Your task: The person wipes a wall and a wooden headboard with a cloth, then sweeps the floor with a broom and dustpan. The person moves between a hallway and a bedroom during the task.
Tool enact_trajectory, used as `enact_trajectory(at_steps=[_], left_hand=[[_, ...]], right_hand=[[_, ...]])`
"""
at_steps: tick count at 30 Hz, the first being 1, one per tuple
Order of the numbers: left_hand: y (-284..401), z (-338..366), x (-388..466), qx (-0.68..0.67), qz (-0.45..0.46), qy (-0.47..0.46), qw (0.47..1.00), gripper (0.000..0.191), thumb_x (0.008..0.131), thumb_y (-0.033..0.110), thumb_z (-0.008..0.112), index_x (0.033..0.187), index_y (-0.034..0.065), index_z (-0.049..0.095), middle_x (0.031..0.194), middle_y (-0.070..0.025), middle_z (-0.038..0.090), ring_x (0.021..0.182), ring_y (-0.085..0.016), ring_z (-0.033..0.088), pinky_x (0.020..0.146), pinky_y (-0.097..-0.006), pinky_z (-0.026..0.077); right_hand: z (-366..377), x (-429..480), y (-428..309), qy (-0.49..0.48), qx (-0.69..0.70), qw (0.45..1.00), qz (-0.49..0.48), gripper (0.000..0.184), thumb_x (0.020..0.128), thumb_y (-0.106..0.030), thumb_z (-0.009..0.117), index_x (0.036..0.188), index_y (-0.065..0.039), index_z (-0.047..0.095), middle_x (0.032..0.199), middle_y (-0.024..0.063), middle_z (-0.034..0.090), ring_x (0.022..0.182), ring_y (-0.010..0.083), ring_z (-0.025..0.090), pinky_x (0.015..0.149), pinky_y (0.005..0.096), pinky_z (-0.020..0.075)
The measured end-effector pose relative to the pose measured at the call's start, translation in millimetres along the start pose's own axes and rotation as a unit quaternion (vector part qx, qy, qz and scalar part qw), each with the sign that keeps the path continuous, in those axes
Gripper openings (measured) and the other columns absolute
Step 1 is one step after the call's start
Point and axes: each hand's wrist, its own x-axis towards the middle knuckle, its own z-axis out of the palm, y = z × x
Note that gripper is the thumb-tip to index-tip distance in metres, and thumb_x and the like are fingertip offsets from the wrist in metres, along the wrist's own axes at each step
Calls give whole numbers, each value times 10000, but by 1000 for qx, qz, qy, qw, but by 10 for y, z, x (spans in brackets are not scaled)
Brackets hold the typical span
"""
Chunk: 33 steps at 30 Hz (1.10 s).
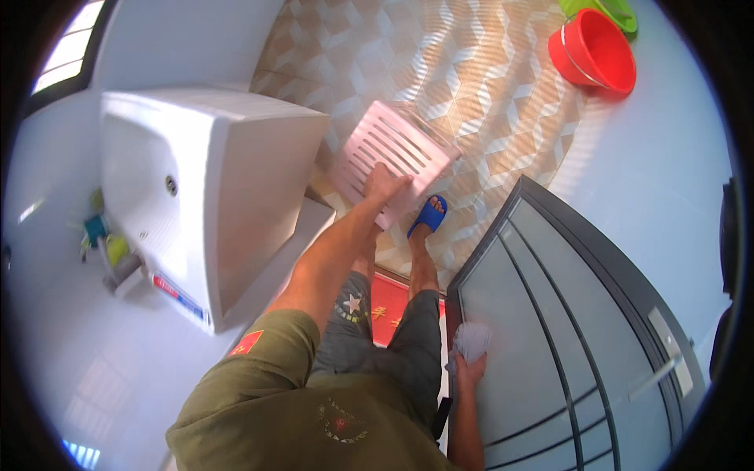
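Note:
My left hand (386,185) reaches forward and grips the slatted top of a pink plastic stool (400,144). Some fingers seem to pass into the slots, so their tips are hidden. The stool is in front of my feet, and whether it touches the floor I cannot tell. Down at my right side, my right hand (471,370) holds a bunched pale grey cloth (472,341), close to the glass panel of a dark-framed door (530,329).
A white washbasin (265,194) stands to my left, with cups and brushes (112,247) beside it. Far right, a red bucket (589,56) sits before a green basin (618,12). I wear blue slippers (433,215); a red mat (389,309) lies at the doorway of the tiled floor (500,106).

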Motion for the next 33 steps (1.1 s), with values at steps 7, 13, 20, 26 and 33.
enact_trajectory(at_steps=[7, 13, 20, 26, 33], left_hand=[[-1098, -78, 1514, 34, -84, 94, 991, 727, 711, 425, 804, 1220, -31, 557, 1218, -274, 621, 1166, -400, 594, 986, -447, 483], [-1649, -306, 1491, -16, -6, 159, 987, 725, 721, 340, 786, 1298, -7, 517, 1262, -242, 595, 1180, -388, 567, 976, -472, 469], [-1760, 3, 148, 34, -16, 54, 998, 604, 794, 334, 689, 1266, -10, 533, 1189, -319, 583, 1107, -465, 574, 943, -513, 481], [-2041, 20, -1272, -199, -1, -23, 980, 395, 787, 223, 777, 1101, 7, 674, 919, -72, 682, 799, -177, 654, 754, -334, 546], [-2277, -580, -2752, -484, -88, -22, 870, 344, 869, 93, 651, 1198, -2, 621, 854, -77, 669, 722, -164, 665, 611, -273, 525]], right_hand=[[388, 84, -324, -41, 37, 998, 19, 714, 700, -127, 833, 1297, 62, 489, 1242, 224, 599, 1165, 336, 582, 1027, 429, 429], [507, 186, -598, -58, 44, 997, -3, 782, 710, -164, 836, 1347, 78, 452, 1300, 227, 568, 1208, 330, 554, 1055, 422, 404], [215, 208, -880, -90, 24, 995, -28, 772, 713, -148, 827, 1343, 88, 450, 1299, 220, 574, 1190, 328, 566, 1050, 415, 421], [-221, 89, -1516, -133, -36, 986, -96, 707, 678, -221, 807, 1287, -13, 512, 1146, 204, 667, 1080, 341, 643, 939, 405, 492], [-498, 464, -1827, -151, -204, 953, -167, 745, 649, -305, 801, 1269, 1, 522, 1166, 237, 654, 1107, 374, 629, 946, 426, 493]])
